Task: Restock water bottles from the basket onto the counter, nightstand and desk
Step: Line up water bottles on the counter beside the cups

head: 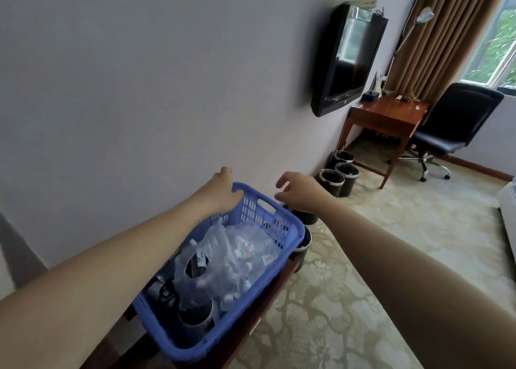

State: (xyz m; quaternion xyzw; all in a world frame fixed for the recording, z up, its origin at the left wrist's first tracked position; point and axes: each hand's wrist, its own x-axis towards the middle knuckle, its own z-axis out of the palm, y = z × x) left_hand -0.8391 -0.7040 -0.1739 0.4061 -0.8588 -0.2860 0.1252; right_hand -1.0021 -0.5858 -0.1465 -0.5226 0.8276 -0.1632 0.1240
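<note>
Our left hand [223, 190] grips the far rim of the basket [293, 229], which sits on a dark tabletop [261, 317] holding bottles [245, 252]. Our right hand [299, 191] hovers open just beyond it.

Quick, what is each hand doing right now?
Left hand: grips the blue basket at its far corner.
Right hand: open, holding nothing.

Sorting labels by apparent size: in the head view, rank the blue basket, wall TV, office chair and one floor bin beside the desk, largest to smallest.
1. blue basket, though it is nearest the camera.
2. wall TV and office chair look alike; unranked.
3. floor bin.
</note>
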